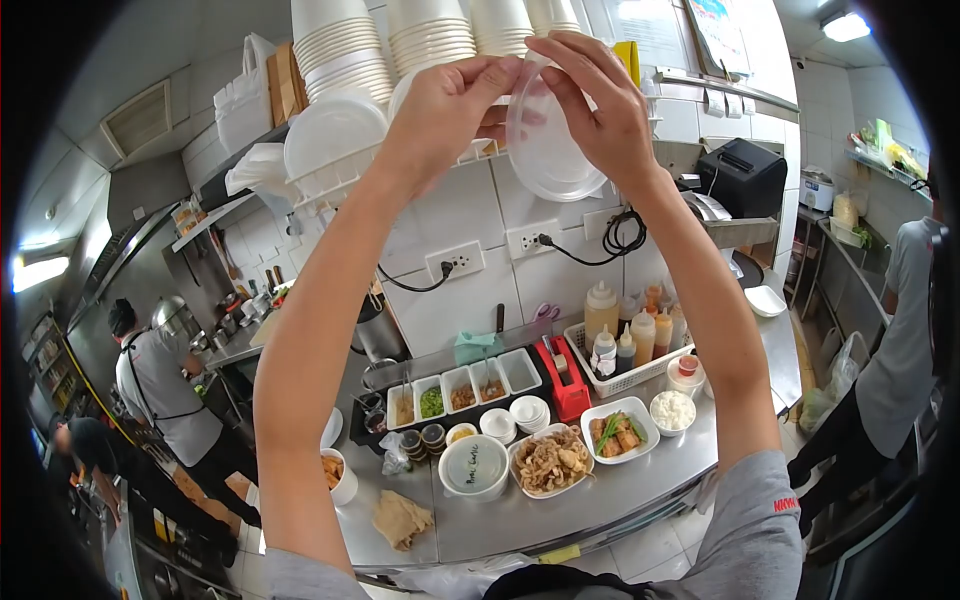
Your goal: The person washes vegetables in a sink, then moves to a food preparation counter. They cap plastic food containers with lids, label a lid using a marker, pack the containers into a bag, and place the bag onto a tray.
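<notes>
Raised in front of the shelf, a clear round plastic lid (553,165) hangs upright between my two hands. My left hand (445,115) pinches its upper left edge with thumb and fingers. Curled over the top from the other side, my right hand (598,105) grips the same lid. Whether it is one lid or a few stuck together I cannot tell. Just behind my left hand are more round lids (335,145) in a white wire rack, below tall stacks of paper bowls (342,50).
On the steel counter (460,535) below stand a lidded tub with writing (474,467), a tray of fried food (550,460), a dish with greens (620,430) and a rice bowl (673,411). Sauce bottles (640,333) fill a basket behind. People work at left (175,385) and right (900,300).
</notes>
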Demonstrator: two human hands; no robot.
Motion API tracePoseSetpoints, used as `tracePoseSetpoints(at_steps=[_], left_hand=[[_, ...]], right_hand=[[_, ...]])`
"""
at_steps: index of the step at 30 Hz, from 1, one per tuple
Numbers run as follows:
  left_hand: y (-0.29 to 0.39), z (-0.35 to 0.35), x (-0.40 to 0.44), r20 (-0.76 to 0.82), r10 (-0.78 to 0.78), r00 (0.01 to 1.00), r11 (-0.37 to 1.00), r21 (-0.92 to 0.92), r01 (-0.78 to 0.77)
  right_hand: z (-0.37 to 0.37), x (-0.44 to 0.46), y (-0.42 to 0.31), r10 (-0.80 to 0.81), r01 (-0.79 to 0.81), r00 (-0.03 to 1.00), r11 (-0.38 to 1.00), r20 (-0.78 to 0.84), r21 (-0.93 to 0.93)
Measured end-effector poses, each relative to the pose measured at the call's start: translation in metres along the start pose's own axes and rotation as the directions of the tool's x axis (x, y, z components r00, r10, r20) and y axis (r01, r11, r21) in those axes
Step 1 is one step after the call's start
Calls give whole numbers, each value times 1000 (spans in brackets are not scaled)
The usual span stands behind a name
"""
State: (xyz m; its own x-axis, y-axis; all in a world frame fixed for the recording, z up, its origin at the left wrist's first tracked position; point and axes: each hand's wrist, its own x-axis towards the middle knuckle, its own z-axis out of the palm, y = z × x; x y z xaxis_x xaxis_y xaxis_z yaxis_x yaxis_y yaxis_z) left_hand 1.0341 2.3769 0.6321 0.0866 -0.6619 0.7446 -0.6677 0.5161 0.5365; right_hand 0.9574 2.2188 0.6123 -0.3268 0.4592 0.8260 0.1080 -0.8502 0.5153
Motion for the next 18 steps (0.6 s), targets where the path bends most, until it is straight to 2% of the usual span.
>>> tracePoseSetpoints(at_steps=[2,10,16,18], left_hand=[[0,-1,1,-15,-28,999,999,-45,28],[1,-4,2,24,2,1000,1000,7,-2],[1,-8,-1,1,-33,999,998,51,33],[0,-8,-2,0,-47,999,998,51,47]], right_hand=[[-3,0,-5,16,-16,1000,1000,-1,27],[-4,-2,-14,76,-77,997,995,13,66],[-5,0,-22,148,-158,987,971,69,180],[-6,0,-23,126,-132,991,978,45,163]])
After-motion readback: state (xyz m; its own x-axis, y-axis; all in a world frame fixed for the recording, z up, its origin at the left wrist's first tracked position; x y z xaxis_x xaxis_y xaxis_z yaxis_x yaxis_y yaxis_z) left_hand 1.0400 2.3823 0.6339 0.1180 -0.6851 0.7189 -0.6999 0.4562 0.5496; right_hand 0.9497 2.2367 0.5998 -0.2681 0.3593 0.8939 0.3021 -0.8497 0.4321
